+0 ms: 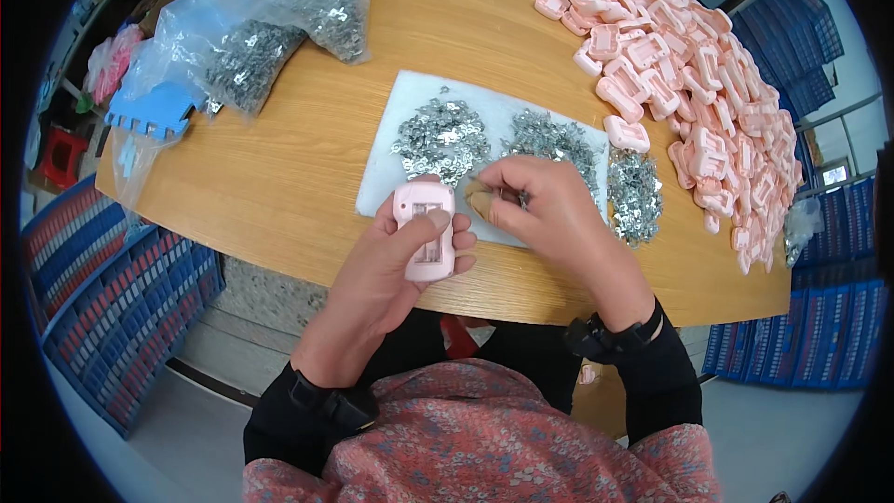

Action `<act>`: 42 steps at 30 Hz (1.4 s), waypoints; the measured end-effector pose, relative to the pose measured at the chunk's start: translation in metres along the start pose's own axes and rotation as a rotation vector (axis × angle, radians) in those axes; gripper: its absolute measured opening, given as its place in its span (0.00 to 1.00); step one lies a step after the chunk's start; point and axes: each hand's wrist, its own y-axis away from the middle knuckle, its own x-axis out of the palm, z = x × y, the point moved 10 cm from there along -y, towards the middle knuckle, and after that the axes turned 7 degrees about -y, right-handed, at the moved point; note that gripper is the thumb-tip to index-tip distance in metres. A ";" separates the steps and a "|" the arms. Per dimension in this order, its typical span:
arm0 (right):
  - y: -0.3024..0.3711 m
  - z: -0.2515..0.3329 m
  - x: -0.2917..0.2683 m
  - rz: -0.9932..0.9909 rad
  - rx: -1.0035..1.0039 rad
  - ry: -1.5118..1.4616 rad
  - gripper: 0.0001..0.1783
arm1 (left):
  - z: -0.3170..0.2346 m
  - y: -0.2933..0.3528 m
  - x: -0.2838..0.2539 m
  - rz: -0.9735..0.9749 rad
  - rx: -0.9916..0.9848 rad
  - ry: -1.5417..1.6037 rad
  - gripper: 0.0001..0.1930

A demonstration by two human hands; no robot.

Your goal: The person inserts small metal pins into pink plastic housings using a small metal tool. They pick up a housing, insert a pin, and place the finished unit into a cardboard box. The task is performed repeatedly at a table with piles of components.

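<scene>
A pink plastic casing (427, 266) with a recessed compartment rests in my left hand (377, 256). The thumb presses on metal pieces inside the recess, and the fingers wrap round the casing's far side. Just right of it, my right hand (540, 210) is pinched, with tan covers on the fingertips. Something small and thin seems to be between those fingertips, too small to name. Beyond both hands lies a white foam sheet (380, 163) bearing a pile of small shiny metal clips (442, 135) and a second metal pile (551, 142), partly hidden by my right hand.
A large heap of pink casings (689, 84) covers the table's right side. Another metal pile (635, 196) sits right of the foam. Clear bags of metal parts (279, 28) and a blue foam piece (154, 112) lie at the far left. Blue racks (130, 298) flank the wooden table (279, 177).
</scene>
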 end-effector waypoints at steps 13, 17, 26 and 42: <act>0.029 -0.002 0.003 -0.097 0.076 -0.269 0.07 | -0.006 -0.004 0.004 -0.003 0.114 -0.080 0.19; 0.033 -0.009 0.009 -0.065 0.214 -0.313 0.07 | -0.007 -0.006 0.005 -0.006 0.182 -0.173 0.20; 0.032 -0.014 0.005 -0.061 0.250 -0.458 0.05 | 0.009 -0.002 0.014 0.118 -0.010 -0.067 0.23; 0.034 0.031 0.007 -0.154 -0.141 0.206 0.09 | 0.025 0.000 0.017 0.154 -0.123 -0.156 0.25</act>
